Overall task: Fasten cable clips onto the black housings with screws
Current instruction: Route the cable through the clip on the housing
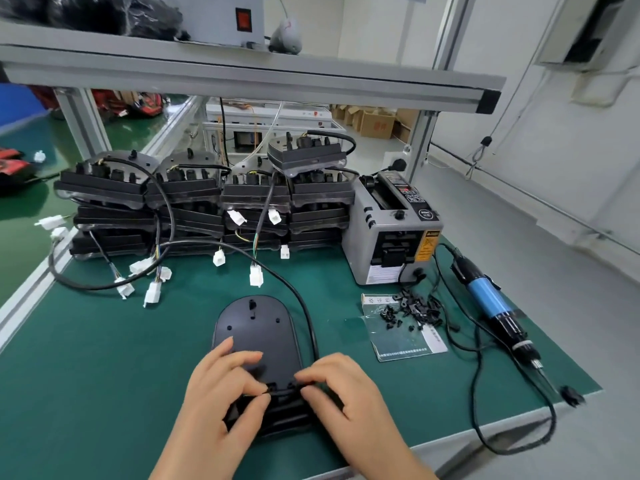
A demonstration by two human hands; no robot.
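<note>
On the green counter [104, 358], the left hand [221, 403] and right hand [346, 396] hold the rounded black plastic housing [256, 327] at its near edge, fingers [242, 358] curled and pinching there.

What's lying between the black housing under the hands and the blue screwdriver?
A pile of small black parts on a clear plastic bag, in the head view; a black cable runs there too.

Grey tape dispenser [391, 233] (yellow warning label) stands on green mat [104, 375]
</note>
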